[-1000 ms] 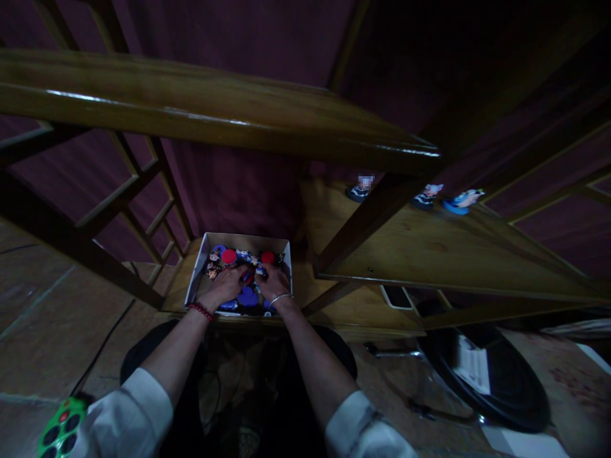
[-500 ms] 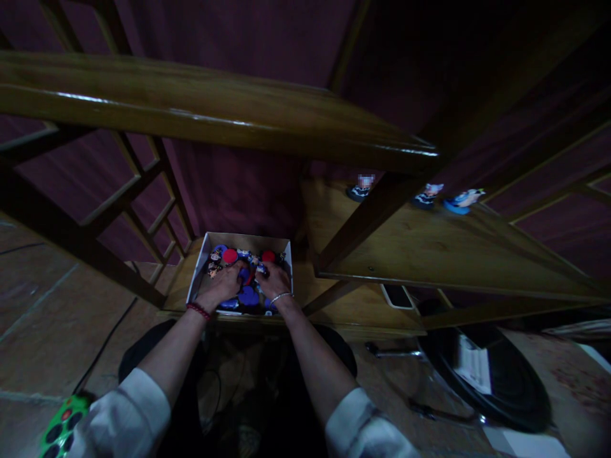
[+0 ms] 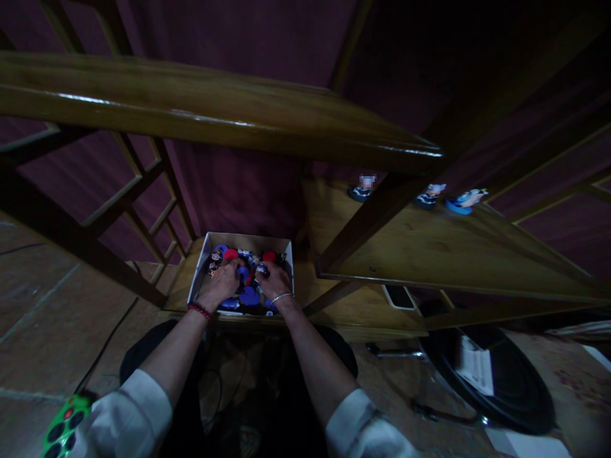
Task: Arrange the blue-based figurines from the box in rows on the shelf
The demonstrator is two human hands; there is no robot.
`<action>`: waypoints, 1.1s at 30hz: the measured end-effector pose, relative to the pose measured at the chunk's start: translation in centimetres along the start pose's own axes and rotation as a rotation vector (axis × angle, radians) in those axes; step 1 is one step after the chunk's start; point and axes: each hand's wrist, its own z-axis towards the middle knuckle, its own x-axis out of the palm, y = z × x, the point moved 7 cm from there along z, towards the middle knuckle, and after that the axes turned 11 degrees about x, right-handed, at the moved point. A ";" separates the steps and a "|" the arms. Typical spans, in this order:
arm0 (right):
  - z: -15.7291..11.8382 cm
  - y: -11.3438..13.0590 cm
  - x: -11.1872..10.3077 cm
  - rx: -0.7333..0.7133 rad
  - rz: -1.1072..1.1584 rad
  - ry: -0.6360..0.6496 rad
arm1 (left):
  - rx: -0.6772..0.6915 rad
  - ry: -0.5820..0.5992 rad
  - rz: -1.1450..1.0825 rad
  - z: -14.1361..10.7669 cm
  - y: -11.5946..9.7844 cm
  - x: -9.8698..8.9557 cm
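Note:
A shallow white cardboard box (image 3: pixel 193 280) holds several small painted figurines and blue and red round pieces. My left hand (image 3: pixel 223 284) is inside it on the left, open, its fingers stretched over the pieces beside a red disc (image 3: pixel 230 254) and a blue round base (image 3: pixel 243 274). On the right side of the box, my right hand (image 3: pixel 277 281) has its thumb and fingers closed on a small blue-and-white figurine (image 3: pixel 261 270). Another red disc (image 3: pixel 269 256) lies just beyond that hand. Larger blue pieces (image 3: pixel 249 296) lie nearer to me. The fingers partly hide what is under them.
Three figurines stand on the raised wooden shelf (image 3: pixel 405 235) at right, one being a blue-based figurine (image 3: pixel 466 201). A wooden rail (image 3: pixel 214 114) crosses above the box. A phone-like object (image 3: pixel 399 296) lies on the lower board. A black round stool (image 3: pixel 491 375) stands at right.
My left hand has shifted slightly away from me, its fingers now partly covering the red disc. My right hand stays nearly in place with the figurine.

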 end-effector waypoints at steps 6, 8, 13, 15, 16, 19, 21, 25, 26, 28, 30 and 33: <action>0.0 0.1 0.4 -0.027 0.029 0.026 | -0.048 -0.030 -0.012 0.1 1.0 0.1; 0.1 0.1 0.6 -0.036 0.040 0.032 | -0.045 -0.041 -0.013 0.1 1.1 0.1; 0.3 0.1 1.1 -0.041 0.075 0.041 | -0.083 -0.037 -0.001 0.2 1.4 0.0; 0.3 0.1 1.2 -0.030 0.087 0.046 | -0.092 -0.033 -0.003 0.2 1.4 -0.1; 0.3 0.1 1.3 -0.029 0.090 0.049 | -0.100 -0.032 -0.002 0.1 1.5 -0.2; 0.2 0.4 1.5 -0.056 0.098 0.056 | -0.123 -0.036 0.010 0.1 1.8 -0.2; 0.2 0.5 1.6 -0.061 0.094 0.057 | -0.135 -0.039 0.014 0.1 2.2 -0.2; 0.2 0.6 1.7 -0.056 0.078 0.056 | -0.139 -0.062 0.007 0.1 2.3 -0.5; 0.2 0.6 1.7 -0.056 0.075 0.054 | -0.133 -0.072 0.001 0.0 2.2 -0.7; 0.2 0.6 1.7 -0.060 0.071 0.052 | -0.123 -0.082 -0.019 0.0 2.0 -0.9; 0.3 0.6 1.8 -0.063 0.073 0.054 | -0.127 -0.075 -0.045 0.0 2.0 -0.9; 0.3 0.5 1.9 -0.054 0.075 0.063 | -0.134 -0.052 -0.075 0.1 2.3 -0.5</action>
